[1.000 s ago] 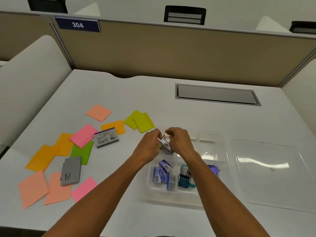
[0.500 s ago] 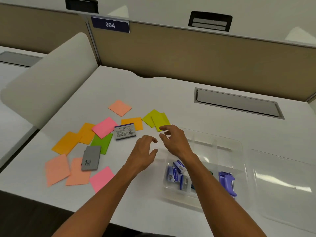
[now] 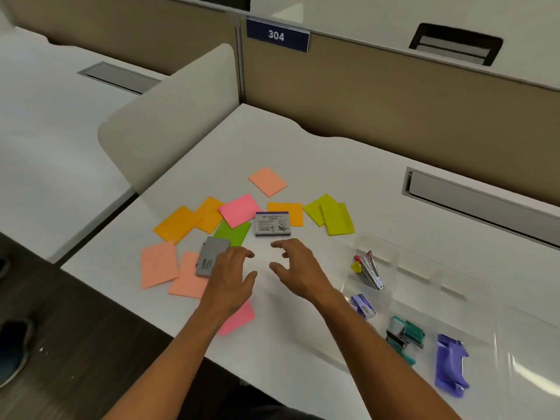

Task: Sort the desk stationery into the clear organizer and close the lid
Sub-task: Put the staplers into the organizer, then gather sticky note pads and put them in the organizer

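Several coloured sticky notes lie spread on the white desk, among them a pink note and a peach note. A grey flat case and a small white and purple box rest among them. My left hand hovers open beside the grey case, fingers spread. My right hand is open just below the box, holding nothing. The clear organizer sits at the right, holding a bundle of clips, small blue boxes, teal binder clips and a purple staple remover.
A rounded white divider stands at the desk's left edge, with a beige partition behind. A grey cable hatch is set in the desk at the back right. The floor and a shoe show at the lower left.
Both hands left the organizer, where they set down a bundle of clips, and moved left over the desk toward the notes, box and grey case. The view swung left.
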Demonstrator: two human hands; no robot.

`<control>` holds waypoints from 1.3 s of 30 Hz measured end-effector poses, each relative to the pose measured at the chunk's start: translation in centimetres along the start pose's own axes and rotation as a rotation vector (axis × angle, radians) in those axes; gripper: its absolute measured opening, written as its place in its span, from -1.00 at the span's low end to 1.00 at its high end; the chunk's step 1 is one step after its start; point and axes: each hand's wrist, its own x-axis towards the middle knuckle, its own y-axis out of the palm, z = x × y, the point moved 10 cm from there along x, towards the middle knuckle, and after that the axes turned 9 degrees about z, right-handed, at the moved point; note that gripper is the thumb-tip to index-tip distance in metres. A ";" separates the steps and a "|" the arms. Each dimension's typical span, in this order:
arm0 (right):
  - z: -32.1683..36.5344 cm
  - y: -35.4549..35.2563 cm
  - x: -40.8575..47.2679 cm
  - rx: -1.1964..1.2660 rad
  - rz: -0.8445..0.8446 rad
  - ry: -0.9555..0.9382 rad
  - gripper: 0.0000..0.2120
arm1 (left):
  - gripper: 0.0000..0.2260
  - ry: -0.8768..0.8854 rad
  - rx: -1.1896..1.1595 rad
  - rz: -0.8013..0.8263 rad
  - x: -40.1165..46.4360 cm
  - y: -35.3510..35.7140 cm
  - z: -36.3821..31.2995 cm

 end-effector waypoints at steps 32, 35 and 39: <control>6.0 13.5 1.3 -0.715 0.417 -0.078 -0.02 | -0.37 -0.690 0.096 0.045 -2.0 -7.7 18.3; 5.5 13.3 1.1 -0.710 0.421 -0.036 -0.03 | -0.15 -0.743 0.036 0.099 -1.8 -7.4 18.6; 4.1 13.2 0.3 -0.710 0.450 0.019 -0.03 | -0.02 -0.798 -0.018 0.121 -2.6 -6.6 18.5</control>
